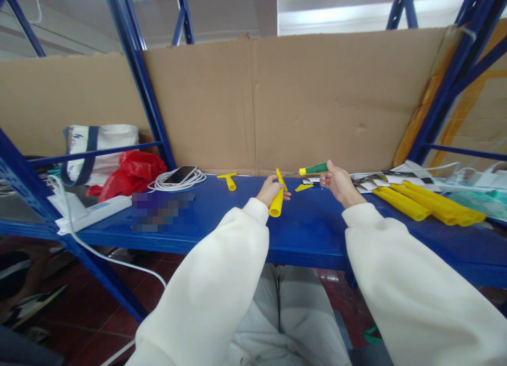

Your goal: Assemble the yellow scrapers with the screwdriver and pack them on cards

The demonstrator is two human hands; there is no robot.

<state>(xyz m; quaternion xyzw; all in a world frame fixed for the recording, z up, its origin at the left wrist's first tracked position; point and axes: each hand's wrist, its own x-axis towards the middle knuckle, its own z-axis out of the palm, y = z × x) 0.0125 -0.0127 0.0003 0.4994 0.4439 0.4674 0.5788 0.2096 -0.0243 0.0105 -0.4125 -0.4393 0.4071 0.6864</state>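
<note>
My left hand (pixel 270 190) is closed around a yellow T-shaped tool with a hollow tube handle (pixel 276 206); the tube's open end faces me. My right hand (pixel 339 185) grips a screwdriver (pixel 317 168) by its green and yellow handle. Its thin shaft points left, to the crosspiece of the yellow tool; whether the tip touches it I cannot tell. Between my hands lies a small flat yellow piece (pixel 304 187). Another yellow T-shaped tool (pixel 228 181) rests on the blue tabletop (pixel 312 234) to the left. Several yellow tubes (pixel 402 203) lie together on the right.
At the left are a coiled white cable (pixel 198 181), a phone (pixel 181 174), a white power strip (pixel 101 214) and a red plastic bag (pixel 132 173). A cardboard panel (pixel 309 102) closes off the back, between blue posts (pixel 144 91).
</note>
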